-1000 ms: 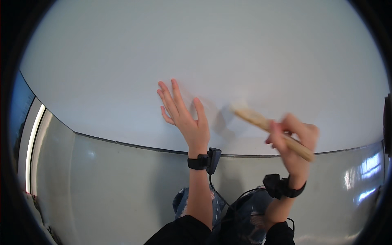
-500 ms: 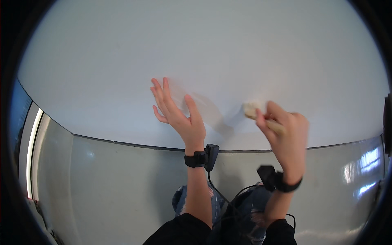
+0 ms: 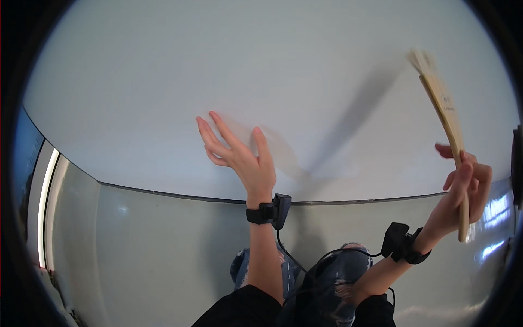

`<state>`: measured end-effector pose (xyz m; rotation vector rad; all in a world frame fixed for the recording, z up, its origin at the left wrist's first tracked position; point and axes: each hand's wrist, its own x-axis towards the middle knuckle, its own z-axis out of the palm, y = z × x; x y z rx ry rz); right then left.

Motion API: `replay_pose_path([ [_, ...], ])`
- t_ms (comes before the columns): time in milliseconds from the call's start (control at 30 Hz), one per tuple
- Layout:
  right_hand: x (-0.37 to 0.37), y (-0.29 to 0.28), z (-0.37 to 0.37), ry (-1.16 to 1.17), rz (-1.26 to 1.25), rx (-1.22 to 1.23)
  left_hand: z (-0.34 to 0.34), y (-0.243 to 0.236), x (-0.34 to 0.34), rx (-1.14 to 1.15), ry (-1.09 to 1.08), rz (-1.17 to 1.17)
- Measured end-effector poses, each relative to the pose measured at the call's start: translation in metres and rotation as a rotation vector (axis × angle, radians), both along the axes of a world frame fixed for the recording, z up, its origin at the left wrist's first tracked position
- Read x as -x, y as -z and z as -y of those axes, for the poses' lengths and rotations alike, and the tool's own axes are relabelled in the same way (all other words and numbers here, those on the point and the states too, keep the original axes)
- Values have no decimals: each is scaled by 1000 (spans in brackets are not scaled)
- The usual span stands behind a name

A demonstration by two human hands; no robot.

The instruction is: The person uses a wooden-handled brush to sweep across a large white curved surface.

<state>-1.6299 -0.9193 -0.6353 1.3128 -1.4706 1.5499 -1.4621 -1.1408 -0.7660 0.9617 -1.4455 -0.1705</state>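
Two bare hands were in view. The right hand [image 3: 462,193] had its fingers closed around the handle of one brush [image 3: 444,111], a flat wooden one with a single tuft of pale bristles. The brush slanted over the right part of one white surface [image 3: 163,82], bristles at the far end, slightly leftward, handle end nearest the person; whether the bristle tips touched the surface could not be told. One long shadow [image 3: 359,111] lay to its left.

The left hand [image 3: 245,163] was over the near middle of the surface, well apart from the brush, fingers loosely spread and holding nothing; contact with the surface could not be told.

Two black wrist straps [image 3: 260,213], one per wrist, each carried one black device [image 3: 396,240]. Two dark sleeves [image 3: 245,308] and two denim-covered knees [image 3: 340,270] showed at the near side.
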Motion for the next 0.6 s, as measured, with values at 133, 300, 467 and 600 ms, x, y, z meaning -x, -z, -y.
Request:
replay_pose_path([
  [133,-4,-2,9,180,58,-269,-3,-3,1,-36,13,6],
  [300,1,4,9,38,214,-393,-2,-1,2,-50,14,20],
  [467,16,19,25,63,198,-827,-2,-2,0,-30,-18,23],
  [600,19,4,-4,-114,267,-686,-4,0,1,-41,-14,10],
])
